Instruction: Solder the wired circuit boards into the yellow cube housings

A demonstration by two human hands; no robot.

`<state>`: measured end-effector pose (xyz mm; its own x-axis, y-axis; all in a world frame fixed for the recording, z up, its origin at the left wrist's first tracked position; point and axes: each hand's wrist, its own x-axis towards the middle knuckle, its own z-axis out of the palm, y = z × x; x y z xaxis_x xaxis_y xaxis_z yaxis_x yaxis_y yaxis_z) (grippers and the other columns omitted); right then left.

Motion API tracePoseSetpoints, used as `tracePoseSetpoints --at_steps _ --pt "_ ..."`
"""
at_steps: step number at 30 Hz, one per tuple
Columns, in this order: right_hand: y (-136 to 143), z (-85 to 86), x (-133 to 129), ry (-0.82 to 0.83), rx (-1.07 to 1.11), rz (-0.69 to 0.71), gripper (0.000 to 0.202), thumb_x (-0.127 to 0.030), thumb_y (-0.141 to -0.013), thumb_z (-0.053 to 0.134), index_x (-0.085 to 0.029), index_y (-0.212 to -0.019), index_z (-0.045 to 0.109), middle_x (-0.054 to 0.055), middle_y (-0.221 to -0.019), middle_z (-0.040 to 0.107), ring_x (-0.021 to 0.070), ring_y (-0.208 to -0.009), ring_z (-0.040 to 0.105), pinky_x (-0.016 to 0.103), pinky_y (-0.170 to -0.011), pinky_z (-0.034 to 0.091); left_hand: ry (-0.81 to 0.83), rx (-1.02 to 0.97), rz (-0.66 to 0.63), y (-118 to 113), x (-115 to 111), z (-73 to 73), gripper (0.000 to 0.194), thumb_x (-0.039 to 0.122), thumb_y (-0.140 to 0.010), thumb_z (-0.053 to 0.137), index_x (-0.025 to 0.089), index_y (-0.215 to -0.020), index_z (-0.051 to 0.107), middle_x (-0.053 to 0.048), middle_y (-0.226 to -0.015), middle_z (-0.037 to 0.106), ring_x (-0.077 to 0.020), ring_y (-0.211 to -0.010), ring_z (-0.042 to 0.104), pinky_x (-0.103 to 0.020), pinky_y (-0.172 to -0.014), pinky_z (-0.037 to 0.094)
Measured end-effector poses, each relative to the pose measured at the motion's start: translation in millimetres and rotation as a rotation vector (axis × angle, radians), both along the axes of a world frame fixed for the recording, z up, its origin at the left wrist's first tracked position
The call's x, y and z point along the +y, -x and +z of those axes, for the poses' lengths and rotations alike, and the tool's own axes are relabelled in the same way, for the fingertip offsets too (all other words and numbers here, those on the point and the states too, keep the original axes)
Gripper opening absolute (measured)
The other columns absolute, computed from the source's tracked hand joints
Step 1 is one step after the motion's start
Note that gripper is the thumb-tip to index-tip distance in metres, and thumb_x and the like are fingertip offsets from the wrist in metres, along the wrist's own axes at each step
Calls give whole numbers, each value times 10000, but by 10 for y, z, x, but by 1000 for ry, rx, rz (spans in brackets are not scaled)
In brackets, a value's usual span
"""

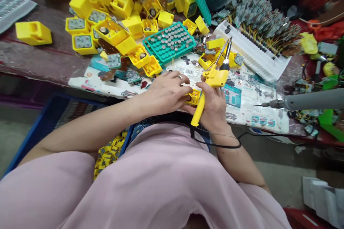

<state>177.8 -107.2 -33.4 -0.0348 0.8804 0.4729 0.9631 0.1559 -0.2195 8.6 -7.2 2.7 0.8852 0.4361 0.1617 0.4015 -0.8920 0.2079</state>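
Note:
At the table's near edge, my left hand (pixel 172 91) has its fingers bent over a small yellow plastic housing (pixel 194 97) with wires inside. Its fingertips hide part of that housing. My right hand (pixel 215 105) is closed around a yellow soldering gun (pixel 213 78), whose metal tip points up and away from me. The right thumb and fingers also reach close to the housing; whether they press on it I cannot tell. Just beyond the hands, a green tray (pixel 155 50) holds several round button cells. Opened yellow housings (pixel 152 67) lie to the left of the tray's near side.
Yellow housings (pixel 122 3) are heaped at the back left. A white foam rack (pixel 248 55) with wired circuit boards stands back right. An electric screwdriver (pixel 311 100) juts in from the right. A blue crate (pixel 29 134) sits below, and a black cord (pixel 215 146) crosses my right wrist.

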Motion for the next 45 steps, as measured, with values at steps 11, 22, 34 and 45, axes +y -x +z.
tracePoseSetpoints --at_steps 11,22,34,45 --pt "-112 -18 6 19 58 160 445 -404 -966 556 -235 -1359 433 81 -1062 674 269 -945 676 413 -824 567 60 209 78 -125 162 57 317 362 -940 480 175 -990 731 -96 -1003 707 -261 -947 655 -340 -691 465" --pt "-80 22 69 97 216 247 434 -211 -928 522 -231 -1349 417 95 -1238 645 228 -999 690 387 -881 588 -13 111 103 -22 55 60 286 313 -879 488 151 -891 724 -120 -931 719 -274 -906 662 -368 -706 509" --pt "113 -55 100 138 255 183 450 -337 -959 542 -269 -1378 391 83 -1204 651 246 -1036 678 401 -931 567 -20 152 141 -59 64 22 277 306 -861 487 176 -874 732 -99 -776 711 -269 -812 677 -382 -688 491" --pt "-88 74 128 199 344 402 528 -237 -919 560 -262 -1394 331 88 -1376 580 215 -1214 638 374 -950 603 183 176 154 -92 199 78 263 259 -878 511 198 -982 745 -79 -880 742 -243 -871 691 -328 -732 498"
